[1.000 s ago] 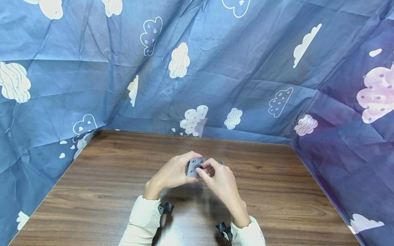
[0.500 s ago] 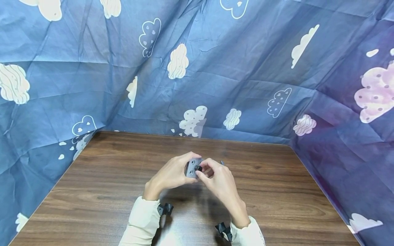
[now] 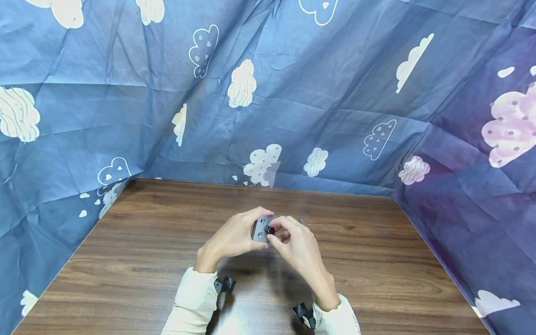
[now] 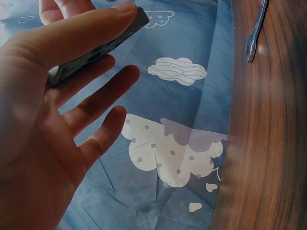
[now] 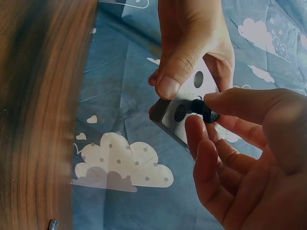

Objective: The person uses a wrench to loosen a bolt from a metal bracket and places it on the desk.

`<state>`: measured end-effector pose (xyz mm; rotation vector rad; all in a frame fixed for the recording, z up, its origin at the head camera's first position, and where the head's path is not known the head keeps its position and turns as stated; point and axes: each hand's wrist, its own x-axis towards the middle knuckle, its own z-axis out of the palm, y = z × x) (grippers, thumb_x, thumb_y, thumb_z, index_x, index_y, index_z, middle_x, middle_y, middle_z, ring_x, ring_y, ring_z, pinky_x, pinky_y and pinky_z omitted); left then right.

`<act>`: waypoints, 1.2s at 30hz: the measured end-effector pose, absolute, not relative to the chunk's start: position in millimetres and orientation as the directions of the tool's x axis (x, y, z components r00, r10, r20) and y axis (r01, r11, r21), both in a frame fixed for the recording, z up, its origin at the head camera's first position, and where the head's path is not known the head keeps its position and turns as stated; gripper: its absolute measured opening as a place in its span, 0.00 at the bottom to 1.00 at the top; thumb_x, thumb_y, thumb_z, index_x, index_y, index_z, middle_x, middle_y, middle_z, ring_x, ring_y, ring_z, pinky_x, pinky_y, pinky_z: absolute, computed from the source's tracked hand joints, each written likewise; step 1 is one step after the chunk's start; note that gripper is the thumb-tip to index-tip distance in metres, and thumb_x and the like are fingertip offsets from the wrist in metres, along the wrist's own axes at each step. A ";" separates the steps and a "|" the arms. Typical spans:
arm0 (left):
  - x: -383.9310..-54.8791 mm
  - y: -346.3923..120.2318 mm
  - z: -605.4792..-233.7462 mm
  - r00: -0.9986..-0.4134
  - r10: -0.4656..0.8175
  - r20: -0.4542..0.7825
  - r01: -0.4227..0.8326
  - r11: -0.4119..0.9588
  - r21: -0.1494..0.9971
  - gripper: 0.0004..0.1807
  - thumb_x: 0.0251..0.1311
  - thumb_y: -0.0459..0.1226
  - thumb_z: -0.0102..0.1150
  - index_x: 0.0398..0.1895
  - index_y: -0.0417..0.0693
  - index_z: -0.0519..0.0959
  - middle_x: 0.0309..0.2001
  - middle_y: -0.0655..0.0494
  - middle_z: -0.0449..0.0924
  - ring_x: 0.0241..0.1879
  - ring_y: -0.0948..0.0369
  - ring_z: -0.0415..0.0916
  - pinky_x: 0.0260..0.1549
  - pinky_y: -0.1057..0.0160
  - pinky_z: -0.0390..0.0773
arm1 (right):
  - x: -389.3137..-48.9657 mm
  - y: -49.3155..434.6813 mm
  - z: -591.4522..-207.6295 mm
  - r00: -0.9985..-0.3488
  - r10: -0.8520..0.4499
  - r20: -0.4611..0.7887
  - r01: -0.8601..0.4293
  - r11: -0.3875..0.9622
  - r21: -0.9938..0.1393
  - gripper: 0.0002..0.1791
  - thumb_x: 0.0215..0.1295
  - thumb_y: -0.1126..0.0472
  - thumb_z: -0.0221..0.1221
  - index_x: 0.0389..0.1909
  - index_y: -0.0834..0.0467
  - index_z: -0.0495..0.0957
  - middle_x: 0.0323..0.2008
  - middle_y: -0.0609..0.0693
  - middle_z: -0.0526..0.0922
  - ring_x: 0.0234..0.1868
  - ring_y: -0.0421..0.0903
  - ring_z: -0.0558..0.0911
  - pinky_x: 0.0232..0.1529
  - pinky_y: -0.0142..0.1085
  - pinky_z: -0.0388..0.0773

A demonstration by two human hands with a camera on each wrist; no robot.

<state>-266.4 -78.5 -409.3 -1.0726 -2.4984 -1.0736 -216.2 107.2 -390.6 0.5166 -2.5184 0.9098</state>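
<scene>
In the head view my left hand (image 3: 235, 234) holds a grey metal plate (image 3: 259, 229) with round holes, gripped by its edges between thumb and fingers above the table. A black bolt (image 3: 270, 230) stands in a hole near the plate's middle, its head sticking out. My right hand (image 3: 299, 244) has thumb and index finger at that head. Closer up in the right wrist view, the thumb lies on one side of the bolt (image 5: 209, 115) and a fingertip on the other, with part of its shank showing above the plate (image 5: 185, 99). The left wrist view shows the plate (image 4: 96, 56) edge-on.
A metal wrench (image 4: 255, 36) lies on the brown wooden table (image 3: 377, 260), mostly hidden behind the right hand in the head view. A blue cloth (image 3: 268, 116) with cloud prints hangs around the table's back and sides. Black straps circle both wrists.
The right thumb and index finger have shifted slightly around the bolt head, which shows more clearly than a second ago. The left hand and plate stay nearly in place.
</scene>
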 end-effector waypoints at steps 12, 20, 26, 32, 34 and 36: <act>-264.8 -78.3 -408.7 -0.706 0.534 0.465 0.704 0.463 0.539 0.35 0.43 0.41 0.78 0.59 0.54 0.75 0.47 0.61 0.82 0.38 0.66 0.78 0.38 0.65 0.78 | -217.7 107.2 -390.9 -0.889 -0.114 0.442 -0.386 0.706 -0.594 0.11 0.60 0.55 0.69 0.41 0.52 0.81 0.29 0.42 0.83 0.27 0.34 0.79 0.32 0.32 0.76; -264.1 -77.7 -407.8 -0.708 0.538 0.458 0.702 0.467 0.537 0.37 0.43 0.42 0.78 0.60 0.54 0.74 0.48 0.60 0.82 0.37 0.66 0.77 0.37 0.65 0.77 | -218.2 107.7 -391.4 -0.901 -0.098 0.422 -0.357 0.719 -0.596 0.05 0.61 0.53 0.68 0.29 0.48 0.81 0.21 0.38 0.82 0.24 0.32 0.78 0.29 0.31 0.73; -264.8 -77.6 -408.3 -0.717 0.538 0.444 0.692 0.468 0.549 0.36 0.44 0.41 0.78 0.60 0.55 0.74 0.48 0.61 0.82 0.37 0.67 0.77 0.37 0.66 0.77 | -218.1 107.2 -391.6 -0.900 -0.105 0.423 -0.367 0.705 -0.607 0.05 0.59 0.55 0.69 0.30 0.49 0.82 0.23 0.39 0.84 0.25 0.34 0.81 0.29 0.31 0.75; -264.9 -77.6 -409.0 -0.713 0.537 0.452 0.697 0.466 0.545 0.36 0.43 0.40 0.78 0.60 0.54 0.74 0.48 0.61 0.82 0.38 0.66 0.78 0.38 0.64 0.78 | -218.0 107.1 -390.9 -0.886 -0.128 0.446 -0.399 0.701 -0.591 0.06 0.58 0.58 0.70 0.31 0.51 0.82 0.24 0.40 0.84 0.25 0.35 0.80 0.30 0.30 0.76; -264.6 -77.7 -408.9 -0.709 0.537 0.458 0.701 0.466 0.539 0.36 0.43 0.40 0.78 0.60 0.54 0.74 0.49 0.60 0.82 0.39 0.66 0.78 0.39 0.64 0.78 | -217.8 107.2 -390.7 -0.883 -0.134 0.449 -0.405 0.702 -0.586 0.06 0.57 0.59 0.70 0.31 0.51 0.82 0.24 0.40 0.84 0.26 0.35 0.81 0.31 0.30 0.77; -264.3 -77.8 -408.6 -0.707 0.537 0.460 0.703 0.468 0.535 0.36 0.43 0.40 0.77 0.60 0.54 0.74 0.49 0.60 0.82 0.39 0.65 0.78 0.39 0.63 0.78 | -217.6 107.2 -390.5 -0.882 -0.138 0.450 -0.407 0.703 -0.583 0.06 0.57 0.60 0.70 0.32 0.51 0.82 0.24 0.40 0.83 0.26 0.35 0.81 0.31 0.30 0.77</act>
